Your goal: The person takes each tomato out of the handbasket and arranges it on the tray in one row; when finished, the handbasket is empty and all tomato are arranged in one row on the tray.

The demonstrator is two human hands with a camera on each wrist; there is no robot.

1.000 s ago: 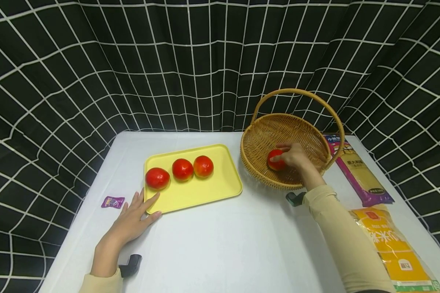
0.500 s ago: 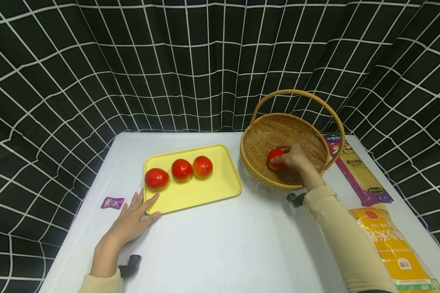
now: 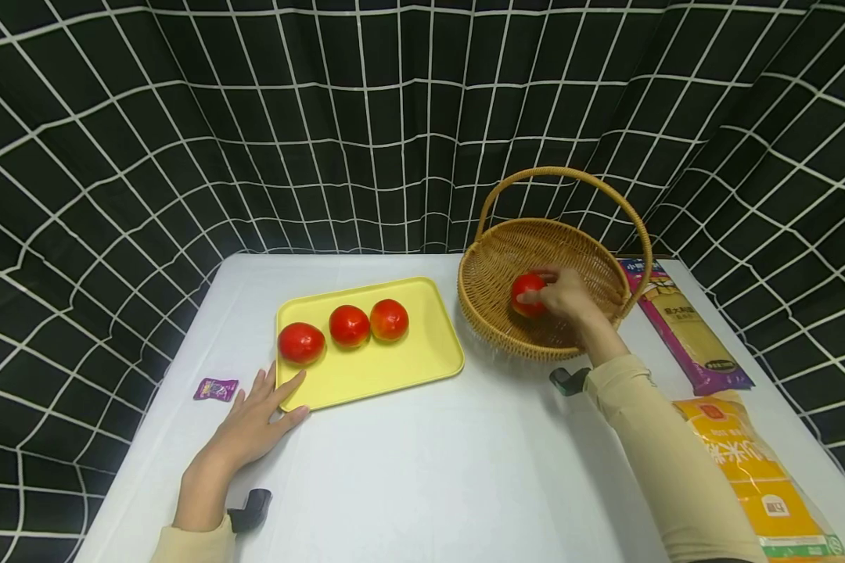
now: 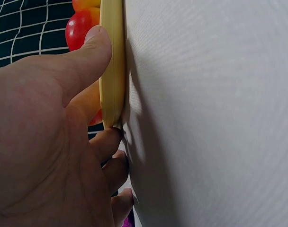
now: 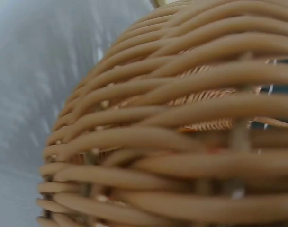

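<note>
Inside the wicker basket (image 3: 493,266) at the right, my right hand (image 3: 567,299) grips a red apple (image 3: 528,294), fingers over its top and thumb on the near side. The right wrist view is filled by the basket's woven wall (image 5: 172,123), which hides that hand. My left hand (image 3: 250,426) rests, fingers spread, at the near left corner of a yellow tray (image 3: 366,381). In the left wrist view its thumb (image 4: 94,52) lies against the tray's rim. Three glossy red apples (image 3: 301,343) sit on the tray, towards its far side.
A small purple packet (image 3: 216,389) lies left of the tray. Along the right edge of the white table (image 3: 422,469) are a purple pasta bag (image 3: 686,328) and an orange bag (image 3: 760,477). A black gridded cloth (image 3: 394,125) hangs behind.
My right hand and the apple in it have risen slightly over the last half second. The basket has shifted a little to the left, handle included. The left hand and tray stay put.
</note>
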